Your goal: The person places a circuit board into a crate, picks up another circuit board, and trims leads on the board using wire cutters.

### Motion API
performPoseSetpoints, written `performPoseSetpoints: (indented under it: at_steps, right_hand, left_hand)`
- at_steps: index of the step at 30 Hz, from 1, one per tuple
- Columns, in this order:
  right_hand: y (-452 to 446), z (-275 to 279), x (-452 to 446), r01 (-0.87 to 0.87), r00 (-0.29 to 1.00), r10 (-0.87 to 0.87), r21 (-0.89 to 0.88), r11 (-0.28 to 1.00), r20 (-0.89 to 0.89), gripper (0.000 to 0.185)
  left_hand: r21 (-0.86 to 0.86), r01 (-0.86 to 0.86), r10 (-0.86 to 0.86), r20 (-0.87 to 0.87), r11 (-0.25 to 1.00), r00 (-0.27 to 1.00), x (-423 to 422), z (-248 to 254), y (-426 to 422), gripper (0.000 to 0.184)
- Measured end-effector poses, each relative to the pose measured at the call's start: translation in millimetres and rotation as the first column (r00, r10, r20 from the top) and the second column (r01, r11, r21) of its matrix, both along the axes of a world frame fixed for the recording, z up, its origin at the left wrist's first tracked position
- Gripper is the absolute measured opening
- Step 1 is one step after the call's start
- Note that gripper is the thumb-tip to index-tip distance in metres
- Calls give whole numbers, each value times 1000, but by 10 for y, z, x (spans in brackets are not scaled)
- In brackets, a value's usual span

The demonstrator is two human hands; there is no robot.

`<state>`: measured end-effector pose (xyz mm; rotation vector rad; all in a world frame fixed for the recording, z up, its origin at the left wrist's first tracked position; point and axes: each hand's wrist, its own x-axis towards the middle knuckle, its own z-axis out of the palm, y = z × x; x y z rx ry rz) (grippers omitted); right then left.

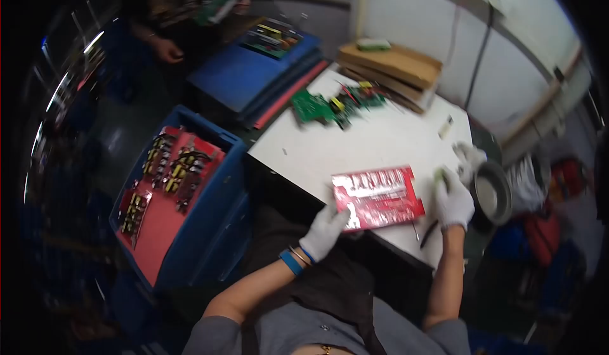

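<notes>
My left hand (323, 232), in a white glove with a blue band at the wrist, grips the lower left corner of a red circuit board (375, 198). The board is tilted above the near edge of the white table, its silvery solder side facing me. To the right of the board, apart from it, my gloved right hand (454, 203) has its fingers closed around something. A yellow-green bit shows at the fingertips, too blurred to name. Beside that hand stands a round grey pot (493, 193). A dark thin tool (428, 234) lies below the hand.
Green circuit boards (314, 106) lie at the back of the white table (288, 155), near stacked brown trays (390, 67). At left, a blue crate (231, 146) holds red boards with components (184, 165). A person's hand (168, 50) is behind, near a blue stack (235, 79).
</notes>
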<state>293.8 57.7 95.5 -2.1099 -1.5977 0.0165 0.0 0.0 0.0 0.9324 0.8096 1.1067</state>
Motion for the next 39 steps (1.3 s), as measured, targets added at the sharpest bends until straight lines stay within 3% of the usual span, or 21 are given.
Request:
performPoseSetpoints:
  at_steps: [2,3,5,6,9,11,14,15,16,17,19,20,25,26,28,33,34,36,37,38,39]
  right_hand:
    - [81,-238,615,-32,997,19,183,983,72,37]
    - [97,57,-295,38,995,-57,223,974,77,40]
    - [19,68,-193,22,985,-66,260,965,161,45]
    - [15,122,-85,47,963,-93,185,982,252,56]
    - [-27,287,-281,25,888,-70,105,994,454,47]
    - [-91,177,-377,-221,849,190,3,975,493,38]
    - [-60,161,-746,-411,880,304,265,872,364,25]
    - [-124,307,-996,-379,925,365,202,903,100,27]
    - [-78,205,-1137,-442,828,514,304,844,-224,47]
    - [-147,302,-1458,-510,697,552,225,830,-457,63]
    - [-253,307,-2092,-675,315,496,176,716,-810,101]
    - [-236,234,-2355,-762,113,380,166,627,-918,110]
    - [-740,661,-3546,-894,-174,221,248,373,-960,112]
    - [-722,495,-3631,-886,-129,311,250,390,-941,114]
    - [-777,718,-3919,-929,-204,174,247,277,-963,120]
    - [-778,805,-4459,-953,-287,148,298,58,-946,121]
    - [-883,925,-4566,-950,-310,14,310,45,-951,122]
    - [-934,904,-4734,-951,-306,-78,308,-11,-949,122]
    - [-940,877,-4775,-971,-239,-81,241,-11,-968,126]
    - [-926,890,-4818,-970,-220,-110,230,-78,-969,128]
    - [-902,914,-4858,-968,-193,-140,212,-136,-971,130]
  left_hand:
    - [-37,20,-14,151,999,988,504,-117,50,35]
    - [-30,-6,9,89,1000,996,-383,410,162,34]
    - [-157,-23,53,194,987,980,-294,519,-69,32]
    - [-190,-24,73,256,981,964,-261,563,-178,32]
    - [-232,-76,140,270,970,953,-630,811,-432,36]
    - [-234,-173,228,229,957,946,-953,982,-547,37]
    - [-195,-300,343,248,934,906,-1555,1128,-720,34]
    - [-198,-349,392,258,916,883,-1723,1237,-837,32]
    - [-186,-392,430,265,901,863,-1899,1234,-934,31]
    - [-177,-425,459,272,888,846,-2068,1225,-1034,30]
    - [-193,-486,523,303,852,797,-2328,1303,-1255,29]
    - [-180,-531,560,292,828,776,-2401,1370,-1347,29]
    - [-171,-669,688,257,724,679,-2724,1474,-1794,39]
    - [-174,-693,710,275,700,648,-2790,1488,-1875,40]
    - [-173,-735,747,291,655,597,-2940,1513,-2084,43]
    - [-227,-839,854,306,494,420,-3095,1738,-2470,47]
    - [-295,-777,825,311,556,472,-3184,1666,-2601,63]
    - [243,-827,816,173,507,551,-3205,1635,-2729,75]
    - [148,-882,873,143,447,466,-3158,1675,-2811,86]
    - [172,-895,903,52,413,426,-3184,1677,-2847,76]
    - [238,-924,953,-30,298,300,-3184,1687,-2786,62]
